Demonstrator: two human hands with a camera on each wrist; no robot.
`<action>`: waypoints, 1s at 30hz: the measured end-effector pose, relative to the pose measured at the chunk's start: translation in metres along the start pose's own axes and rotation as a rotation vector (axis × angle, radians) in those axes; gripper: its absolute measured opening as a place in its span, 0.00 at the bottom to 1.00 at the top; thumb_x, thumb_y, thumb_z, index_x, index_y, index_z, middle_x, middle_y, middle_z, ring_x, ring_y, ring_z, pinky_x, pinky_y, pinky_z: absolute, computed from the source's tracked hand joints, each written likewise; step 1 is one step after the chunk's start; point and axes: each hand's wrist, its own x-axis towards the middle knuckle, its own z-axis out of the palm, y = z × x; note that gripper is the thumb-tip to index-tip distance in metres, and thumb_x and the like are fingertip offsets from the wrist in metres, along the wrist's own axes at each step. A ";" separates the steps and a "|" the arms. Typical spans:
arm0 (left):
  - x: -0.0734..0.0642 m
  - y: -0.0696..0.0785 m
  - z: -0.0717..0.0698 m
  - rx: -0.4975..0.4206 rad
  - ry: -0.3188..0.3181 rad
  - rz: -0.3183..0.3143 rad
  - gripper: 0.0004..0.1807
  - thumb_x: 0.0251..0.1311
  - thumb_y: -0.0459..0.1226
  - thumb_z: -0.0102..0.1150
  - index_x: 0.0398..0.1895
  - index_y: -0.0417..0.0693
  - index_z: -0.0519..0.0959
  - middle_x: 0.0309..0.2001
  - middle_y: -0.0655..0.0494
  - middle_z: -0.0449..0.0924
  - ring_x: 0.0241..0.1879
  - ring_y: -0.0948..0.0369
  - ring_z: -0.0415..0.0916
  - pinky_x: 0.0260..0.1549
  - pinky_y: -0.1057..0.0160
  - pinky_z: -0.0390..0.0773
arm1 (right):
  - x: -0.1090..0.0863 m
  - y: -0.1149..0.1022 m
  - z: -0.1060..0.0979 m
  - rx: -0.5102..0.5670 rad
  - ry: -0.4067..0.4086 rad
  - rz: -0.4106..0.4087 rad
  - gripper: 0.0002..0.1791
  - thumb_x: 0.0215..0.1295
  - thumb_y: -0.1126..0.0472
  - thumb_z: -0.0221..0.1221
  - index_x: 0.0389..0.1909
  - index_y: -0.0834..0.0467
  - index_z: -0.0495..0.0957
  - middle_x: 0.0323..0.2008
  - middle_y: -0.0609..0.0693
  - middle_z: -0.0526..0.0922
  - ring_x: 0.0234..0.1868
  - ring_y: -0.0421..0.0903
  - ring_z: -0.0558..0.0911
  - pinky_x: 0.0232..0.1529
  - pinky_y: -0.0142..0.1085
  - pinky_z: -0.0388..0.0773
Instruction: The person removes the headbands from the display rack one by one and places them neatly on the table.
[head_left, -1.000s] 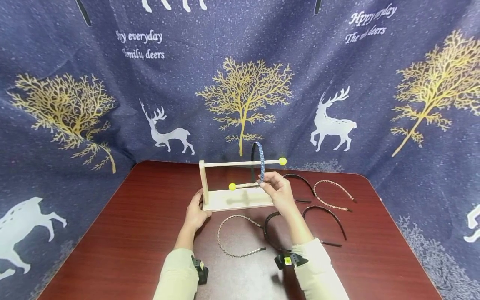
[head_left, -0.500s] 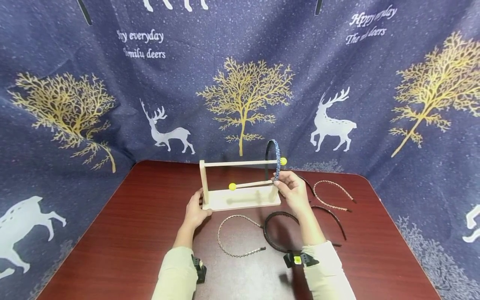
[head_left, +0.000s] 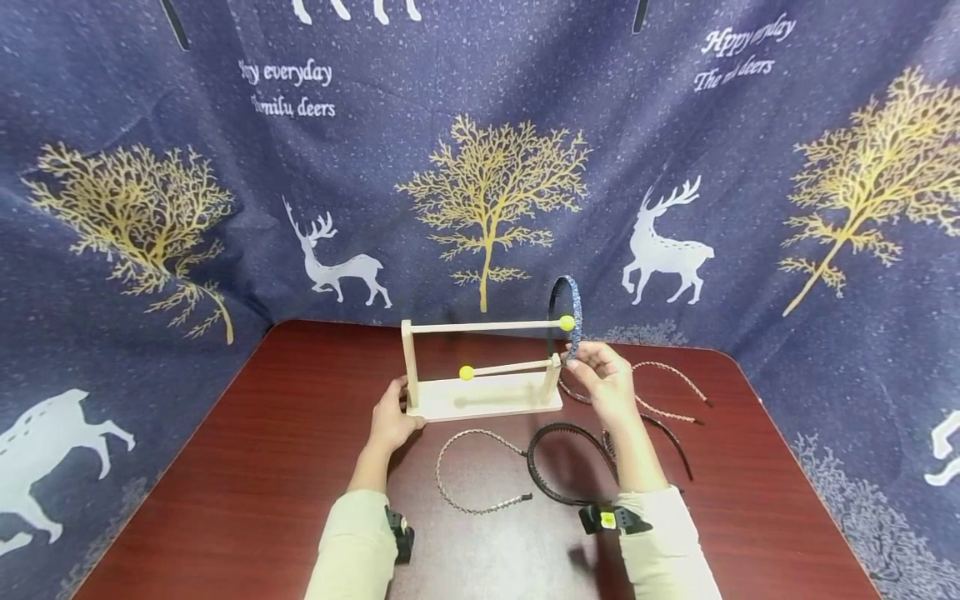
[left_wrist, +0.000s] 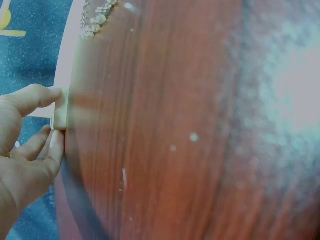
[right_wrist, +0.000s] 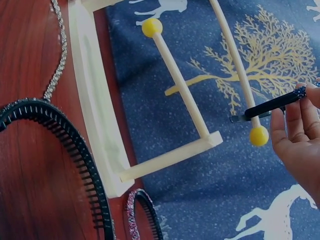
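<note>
In the head view, my right hand [head_left: 609, 387] pinches a blue glittery headband [head_left: 577, 308] near its lower end. The headband stands upright around the outer end of the upper rod, level with its yellow ball [head_left: 567, 322]. In the right wrist view, the headband's black inner side [right_wrist: 272, 106] overlaps that rod just above the ball. My left hand [head_left: 392, 421] grips the left end of the pale wooden rack [head_left: 480, 404], thumb and fingers on the base edge, as the left wrist view shows. A shorter lower rod ends in another yellow ball [head_left: 467, 372] and points left.
Headbands lie on the red-brown table [head_left: 247, 475]: a silvery braided one [head_left: 438, 471], a black toothed one [head_left: 529, 458] and a gold braided one [head_left: 667, 364] at the right. A pink glittery headband [right_wrist: 132, 215] lies by the rack's right end. A patterned cloth hangs behind.
My right hand has moved right with the blue headband, sliding it along the upper rod from before the ball to its ball end. The left hand stays on the rack.
</note>
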 end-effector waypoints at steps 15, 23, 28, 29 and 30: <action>0.002 0.003 0.001 0.065 0.027 -0.020 0.43 0.22 0.25 0.66 0.53 0.43 0.64 0.45 0.42 0.73 0.38 0.50 0.72 0.39 0.53 0.70 | 0.001 0.002 -0.016 0.137 0.062 -0.021 0.09 0.52 0.80 0.49 0.36 0.75 0.69 0.33 0.59 0.78 0.35 0.51 0.77 0.41 0.39 0.74; 0.000 0.004 0.000 0.023 0.013 -0.054 0.43 0.24 0.25 0.67 0.54 0.44 0.63 0.47 0.43 0.71 0.36 0.52 0.74 0.38 0.55 0.73 | 0.010 0.007 -0.014 0.339 0.083 -0.031 0.12 0.52 0.83 0.44 0.34 0.70 0.71 0.35 0.59 0.77 0.38 0.49 0.76 0.41 0.38 0.74; 0.000 0.004 0.000 0.026 0.009 -0.059 0.43 0.26 0.25 0.66 0.54 0.45 0.62 0.48 0.43 0.71 0.38 0.51 0.74 0.39 0.54 0.72 | 0.016 0.010 -0.014 0.459 0.134 -0.003 0.15 0.53 0.84 0.42 0.35 0.67 0.71 0.37 0.56 0.75 0.39 0.49 0.76 0.41 0.38 0.74; 0.000 0.005 0.000 0.029 0.008 -0.064 0.42 0.25 0.25 0.66 0.54 0.45 0.63 0.48 0.43 0.71 0.38 0.51 0.73 0.39 0.54 0.72 | 0.016 0.010 -0.015 0.464 0.143 -0.004 0.14 0.53 0.84 0.42 0.34 0.68 0.70 0.37 0.56 0.75 0.39 0.49 0.76 0.41 0.38 0.74; 0.000 0.005 0.001 0.031 0.008 -0.063 0.42 0.25 0.25 0.66 0.54 0.44 0.63 0.48 0.43 0.71 0.38 0.51 0.73 0.39 0.54 0.72 | 0.016 0.010 -0.016 0.466 0.150 -0.006 0.14 0.53 0.85 0.42 0.34 0.68 0.70 0.36 0.56 0.75 0.39 0.49 0.76 0.40 0.38 0.75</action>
